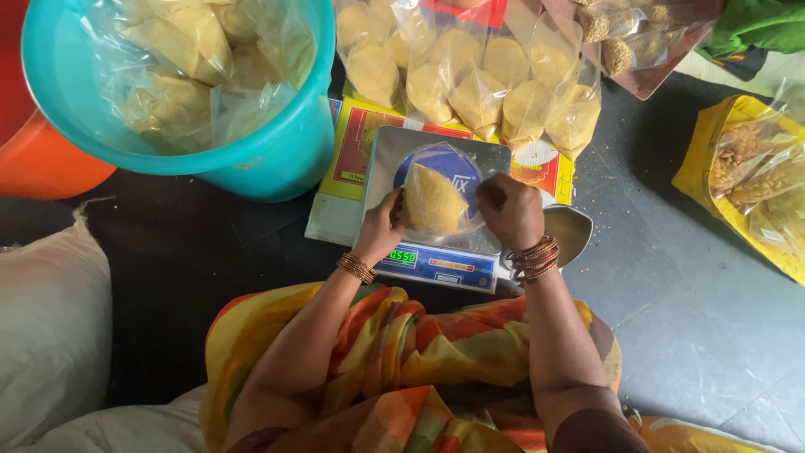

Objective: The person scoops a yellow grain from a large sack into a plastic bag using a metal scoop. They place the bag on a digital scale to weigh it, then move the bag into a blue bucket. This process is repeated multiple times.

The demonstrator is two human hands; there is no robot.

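Observation:
A clear plastic bag of yellow powder [433, 200] rests on the steel pan of a digital weighing scale [394, 151], whose green display is lit at the front. My left hand [383, 225] grips the bag's left edge. Closed on the bag's right edge is my right hand [510, 210]. Both wrists wear bangles. A metal scoop [570, 231] lies just right of my right hand, partly hidden by it.
A teal bucket [277, 159] lined with plastic holds filled bags at upper left, beside an orange tub [50, 164]. More filled bags [478, 75] are piled behind the scale. A yellow sack of snacks [750, 180] lies at right, white sacks [50, 327] at left.

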